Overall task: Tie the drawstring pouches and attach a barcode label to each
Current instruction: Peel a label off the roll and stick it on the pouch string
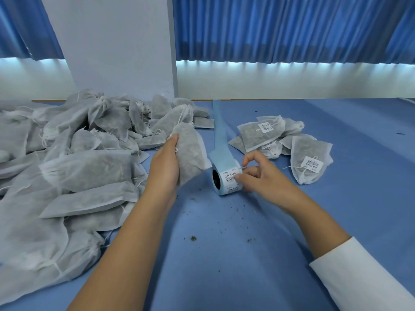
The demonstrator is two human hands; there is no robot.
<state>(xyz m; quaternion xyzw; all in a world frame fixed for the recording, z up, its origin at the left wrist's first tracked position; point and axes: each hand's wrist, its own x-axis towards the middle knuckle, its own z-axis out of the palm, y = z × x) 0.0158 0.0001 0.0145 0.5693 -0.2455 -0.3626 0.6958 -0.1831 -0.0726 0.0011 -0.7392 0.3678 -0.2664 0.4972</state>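
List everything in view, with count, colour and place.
Unlabelled fabric drawstring pouches: many, grey-white, heaped at left.
Labelled drawstring pouches: several, grey-white, small heap at right.
Held pouch: one, grey-white, centre.
Barcode label roll: one, white on pale blue backing, centre table.
Backing strip: one, pale blue, trailing away from roll.
Dried crumbs: scattered, dark, near table.
Cloth-covered table: one, blue.
Pleated curtains: two spans, blue, behind.
Pillar: one, white, behind left.
Left hand: grips held pouch.
Right hand: pinches label roll.
Sleeve: one, white, right forearm.
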